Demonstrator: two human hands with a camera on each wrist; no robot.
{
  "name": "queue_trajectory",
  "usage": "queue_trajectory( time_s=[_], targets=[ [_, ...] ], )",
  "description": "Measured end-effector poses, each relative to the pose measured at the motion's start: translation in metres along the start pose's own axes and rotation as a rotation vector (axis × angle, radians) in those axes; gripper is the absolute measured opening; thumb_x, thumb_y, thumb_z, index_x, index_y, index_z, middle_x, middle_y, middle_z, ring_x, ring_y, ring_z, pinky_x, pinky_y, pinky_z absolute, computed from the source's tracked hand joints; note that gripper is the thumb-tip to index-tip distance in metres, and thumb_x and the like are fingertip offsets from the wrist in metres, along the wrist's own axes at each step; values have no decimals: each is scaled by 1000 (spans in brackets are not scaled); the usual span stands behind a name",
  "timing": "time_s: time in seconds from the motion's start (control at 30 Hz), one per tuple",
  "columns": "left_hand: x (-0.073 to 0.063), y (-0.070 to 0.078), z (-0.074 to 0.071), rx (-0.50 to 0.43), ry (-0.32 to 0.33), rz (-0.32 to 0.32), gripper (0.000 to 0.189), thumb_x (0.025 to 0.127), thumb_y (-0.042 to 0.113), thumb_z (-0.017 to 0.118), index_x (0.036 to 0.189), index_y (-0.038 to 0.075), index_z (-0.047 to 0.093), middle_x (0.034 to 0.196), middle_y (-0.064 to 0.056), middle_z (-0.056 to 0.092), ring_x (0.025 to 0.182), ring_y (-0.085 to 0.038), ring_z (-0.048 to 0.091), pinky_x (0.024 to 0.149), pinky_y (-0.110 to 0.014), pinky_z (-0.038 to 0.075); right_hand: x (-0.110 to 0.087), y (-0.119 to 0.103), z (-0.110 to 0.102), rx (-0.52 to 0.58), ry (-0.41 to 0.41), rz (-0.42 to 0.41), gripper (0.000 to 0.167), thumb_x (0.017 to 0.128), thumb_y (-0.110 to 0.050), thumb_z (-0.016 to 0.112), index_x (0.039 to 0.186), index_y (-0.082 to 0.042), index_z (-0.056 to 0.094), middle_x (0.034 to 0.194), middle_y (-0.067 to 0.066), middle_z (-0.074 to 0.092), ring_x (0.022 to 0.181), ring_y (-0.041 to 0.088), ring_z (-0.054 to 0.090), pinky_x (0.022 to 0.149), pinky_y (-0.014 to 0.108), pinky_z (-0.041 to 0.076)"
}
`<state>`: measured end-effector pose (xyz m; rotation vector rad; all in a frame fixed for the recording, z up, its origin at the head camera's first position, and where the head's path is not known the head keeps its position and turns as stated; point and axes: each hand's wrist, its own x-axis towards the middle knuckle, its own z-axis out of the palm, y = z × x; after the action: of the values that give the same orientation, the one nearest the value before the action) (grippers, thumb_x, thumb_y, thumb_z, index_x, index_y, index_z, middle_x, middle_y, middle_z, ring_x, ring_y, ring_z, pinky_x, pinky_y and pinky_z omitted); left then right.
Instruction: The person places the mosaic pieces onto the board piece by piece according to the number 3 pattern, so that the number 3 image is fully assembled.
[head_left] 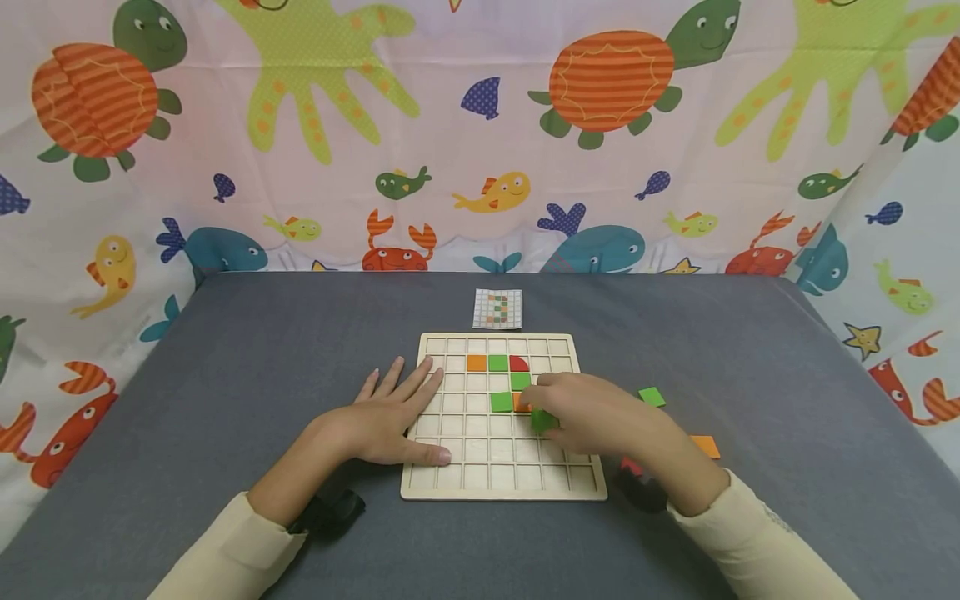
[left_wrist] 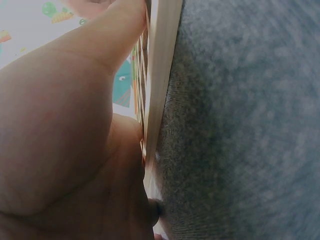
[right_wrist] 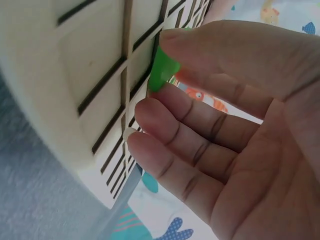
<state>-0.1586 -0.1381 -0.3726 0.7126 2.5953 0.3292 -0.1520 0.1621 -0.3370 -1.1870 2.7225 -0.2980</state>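
A wooden grid board (head_left: 476, 477) lies in front of me, with several coloured tiles in its cells. Across its upper row run an orange square (head_left: 476, 362), a green square (head_left: 498, 362) and a red rounded piece (head_left: 518, 363). Below them are another green square (head_left: 521, 381), a further green one (head_left: 501, 402) and an orange piece partly covered by fingers. My right hand (head_left: 592, 408) pinches a green tile (right_wrist: 164, 70) between thumb and index finger, tilted against the grid. With fingers spread, my left hand (head_left: 382, 421) rests on the board's left edge.
Behind the board lies a small printed card (head_left: 498, 309) showing a coloured grid pattern. To the right, a loose green tile (head_left: 652, 397), an orange tile (head_left: 706, 447) and a red piece (head_left: 632, 465) lie by my right forearm. A sea-animal curtain (head_left: 495, 150) hangs behind the grey table.
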Motion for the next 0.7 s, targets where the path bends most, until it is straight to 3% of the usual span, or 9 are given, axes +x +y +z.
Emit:
queue_trajectory(
  time_s=[0.3,0.7],
  targets=[
    [0,1,0,6,-3,-1,115,82,79,58,163,16,7,168,-6,-4,150,-40,-11,114,-64,-4,12,-2,3,20,-52,-4,31,80,5,68,107,-9,71,90,-3,60,78,13,52,72,32,48],
    [-1,2,-1,1,-2,-4,114,82,78,59,163,16,7,168,-6,-4,150,-40,-11,114,-63,-5,17,-4,2,9,-62,-22,25,79,3,74,101,-9,69,81,-2,56,71,13,47,66,30,44]
  ],
)
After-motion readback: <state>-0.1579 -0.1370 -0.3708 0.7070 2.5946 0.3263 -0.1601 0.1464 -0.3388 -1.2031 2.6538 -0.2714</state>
